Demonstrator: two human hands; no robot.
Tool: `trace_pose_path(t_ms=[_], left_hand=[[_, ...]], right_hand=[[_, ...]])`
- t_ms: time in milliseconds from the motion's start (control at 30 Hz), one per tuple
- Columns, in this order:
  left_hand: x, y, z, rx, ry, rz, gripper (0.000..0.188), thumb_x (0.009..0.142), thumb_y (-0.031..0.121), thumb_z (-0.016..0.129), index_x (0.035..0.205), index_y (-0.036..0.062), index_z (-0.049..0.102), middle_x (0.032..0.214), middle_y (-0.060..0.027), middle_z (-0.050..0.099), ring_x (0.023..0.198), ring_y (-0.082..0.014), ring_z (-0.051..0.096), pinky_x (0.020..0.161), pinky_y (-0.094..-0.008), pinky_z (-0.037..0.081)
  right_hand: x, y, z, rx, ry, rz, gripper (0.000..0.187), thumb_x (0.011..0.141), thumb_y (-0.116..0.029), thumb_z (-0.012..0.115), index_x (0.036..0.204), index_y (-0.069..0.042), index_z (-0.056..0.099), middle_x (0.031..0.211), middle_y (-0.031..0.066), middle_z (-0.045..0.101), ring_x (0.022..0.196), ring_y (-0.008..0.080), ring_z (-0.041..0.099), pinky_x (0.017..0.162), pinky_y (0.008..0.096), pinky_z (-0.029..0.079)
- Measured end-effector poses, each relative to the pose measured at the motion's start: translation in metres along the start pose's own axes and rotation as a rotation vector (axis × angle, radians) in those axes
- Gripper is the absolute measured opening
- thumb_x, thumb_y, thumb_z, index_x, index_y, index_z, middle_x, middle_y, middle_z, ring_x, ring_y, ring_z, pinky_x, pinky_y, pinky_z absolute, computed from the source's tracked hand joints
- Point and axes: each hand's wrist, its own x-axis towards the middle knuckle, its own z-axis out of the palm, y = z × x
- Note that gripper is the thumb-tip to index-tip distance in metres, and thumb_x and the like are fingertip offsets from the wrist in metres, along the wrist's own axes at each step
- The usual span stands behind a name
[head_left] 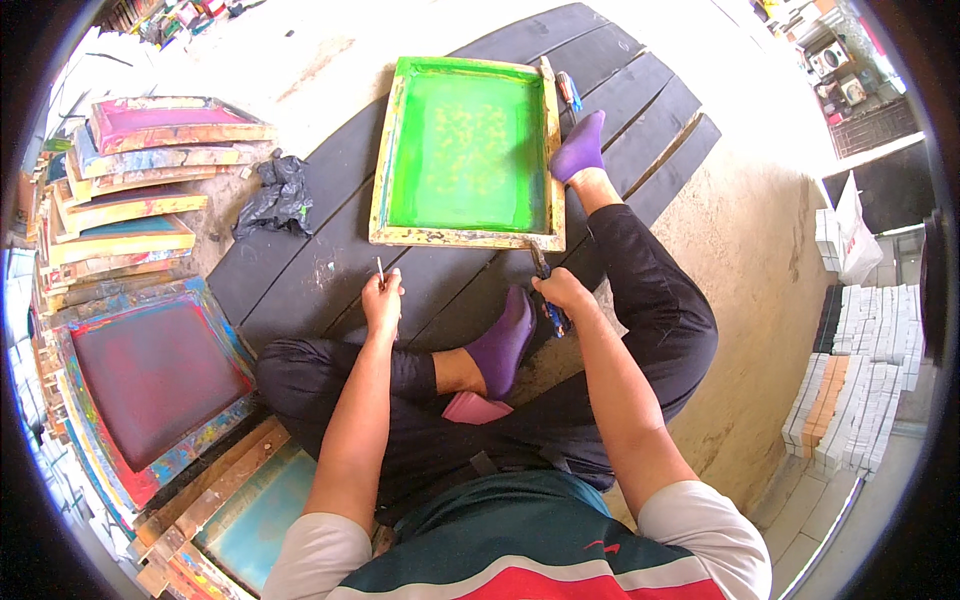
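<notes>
A silk-screen frame (560, 190) with wooden sides and a bright green mesh (490, 150) lies on a dark slatted board (340, 210). My right hand (563, 290) is closed around a blue-handled hand tool (556, 321), which looks like pliers; its dark end (540, 258) reaches the frame's near right corner. Between the closed fingers of my left hand (382, 302) is a thin, pale stick (380, 267), its kind unclear, short of the near side. My purple-socked foot (580, 148) rests against the frame's right side. Beside the far right corner lies another blue-and-red tool (569, 90).
Stacked screen frames (150, 215) stand at the left, with a dark red screen (155, 375) lower down. A crumpled black plastic bag (275, 197) lies left of the frame. White stacks (870, 340) line the right side. Something pink (474, 407) lies by my near foot.
</notes>
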Motion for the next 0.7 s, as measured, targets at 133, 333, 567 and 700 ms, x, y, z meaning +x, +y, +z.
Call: trace_pose_path(t_ms=[133,333,567,700], left_hand=[[0.002,0.000,0.003,-0.009,0.007,0.009,0.026,0.097,0.030,0.069,0.097,0.0053,0.064,0.072,-0.0013,0.060,0.041,-0.0077,0.042,0.035,-0.0265,0.032],[0.005,-0.003,0.004,-0.034,0.000,0.012,0.027,0.097,0.031,0.070,0.096,0.0050,0.063,0.071,-0.0015,0.059,0.041,-0.0077,0.042,0.035,-0.0267,0.031],[0.003,-0.004,0.009,0.003,-0.006,0.007,0.028,0.096,0.032,0.071,0.092,0.0058,0.062,0.070,-0.0010,0.059,0.041,-0.0076,0.041,0.035,-0.0272,0.031],[0.007,-0.012,0.008,0.033,-0.011,0.022,0.027,0.096,0.032,0.071,0.092,0.0063,0.061,0.069,-0.0010,0.058,0.040,-0.0076,0.040,0.035,-0.0270,0.030]], right_hand=[[-0.010,-0.027,-0.017,-0.100,-0.042,0.077,0.045,0.087,-0.031,0.065,0.103,0.011,0.070,0.099,0.0285,0.070,0.096,0.0402,0.069,0.083,0.0459,0.053],[-0.046,-0.065,-0.017,-0.079,-0.002,0.226,0.037,0.081,-0.018,0.055,0.098,0.010,0.072,0.092,0.0268,0.074,0.086,0.0414,0.074,0.083,0.0453,0.056],[-0.032,-0.034,0.003,-0.023,0.109,0.212,0.045,0.085,-0.020,0.054,0.116,0.010,0.066,0.115,0.0342,0.067,0.113,0.0443,0.066,0.099,0.0472,0.052],[-0.034,-0.027,0.012,-0.038,0.187,0.103,0.044,0.087,-0.024,0.059,0.116,0.009,0.066,0.118,0.0335,0.066,0.116,0.0456,0.064,0.100,0.0479,0.051]])
